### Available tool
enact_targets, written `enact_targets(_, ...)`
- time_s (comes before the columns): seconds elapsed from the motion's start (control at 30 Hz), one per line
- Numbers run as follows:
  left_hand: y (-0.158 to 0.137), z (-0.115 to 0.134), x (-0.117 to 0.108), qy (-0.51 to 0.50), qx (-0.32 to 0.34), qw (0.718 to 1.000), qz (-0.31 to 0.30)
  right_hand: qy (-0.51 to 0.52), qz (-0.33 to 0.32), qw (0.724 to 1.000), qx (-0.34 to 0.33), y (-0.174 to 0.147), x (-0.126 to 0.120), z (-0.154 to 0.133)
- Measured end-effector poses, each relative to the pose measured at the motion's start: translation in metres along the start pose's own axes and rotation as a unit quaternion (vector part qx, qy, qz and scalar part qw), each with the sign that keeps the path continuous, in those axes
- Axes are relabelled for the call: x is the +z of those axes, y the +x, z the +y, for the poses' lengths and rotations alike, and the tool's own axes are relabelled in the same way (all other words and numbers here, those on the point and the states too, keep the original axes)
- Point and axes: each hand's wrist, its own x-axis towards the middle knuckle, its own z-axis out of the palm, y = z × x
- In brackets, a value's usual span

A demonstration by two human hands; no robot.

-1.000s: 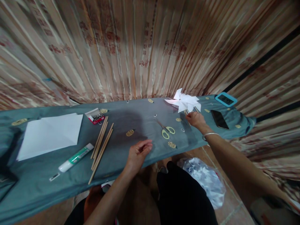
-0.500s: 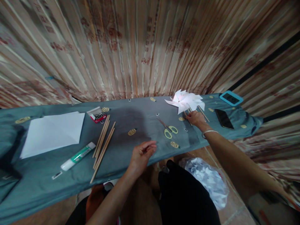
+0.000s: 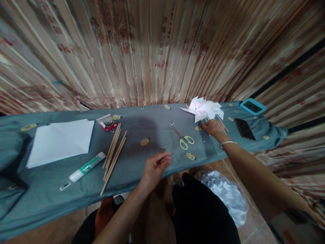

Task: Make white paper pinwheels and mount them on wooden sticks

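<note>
Head view: the right hand [image 3: 215,128] pinches the stick [image 3: 202,122] of a pinwheel [image 3: 199,111] at the back of the worktop [image 3: 154,125], another stick [image 3: 222,123] now clear of that hand, so both seem parted, the left hand [image 3: 155,169] half-spread, empty.

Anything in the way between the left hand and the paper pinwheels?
Yes: scissors lie flat on the cloth between the left hand and the paper pinwheels, though reaching over them looks possible. The right hand is at the pinwheels' near side.
</note>
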Motion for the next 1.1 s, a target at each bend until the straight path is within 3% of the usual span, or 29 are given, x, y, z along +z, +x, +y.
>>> enact_targets(0.2,-0.008,0.002,-0.001,0.027,0.016,0.999,-0.015,0.022,0.036,0.998,-0.043,-0.035,-0.024,-0.02)
enact_targets(0.37,-0.012,0.001,-0.004,0.045,0.031,0.998,-0.013,0.107,0.035,0.984,-0.139,-0.076,-0.033,-0.075)
enact_targets(0.63,-0.019,0.012,-0.014,0.052,0.061,0.996,0.032,0.297,-0.01,0.905,-0.304,-0.143,-0.022,-0.185)
enact_targets(0.87,-0.027,0.025,-0.034,0.06,0.071,0.995,0.045,0.39,-0.028,0.859,-0.332,-0.162,-0.015,-0.228)
enact_targets(1.0,-0.035,0.025,-0.038,0.068,0.072,0.994,0.041,0.403,-0.018,0.837,-0.37,-0.157,-0.043,-0.256)
enact_targets(1.1,-0.045,0.02,-0.036,0.063,0.065,0.995,0.029,0.388,-0.019,0.806,-0.447,-0.152,-0.079,-0.292)
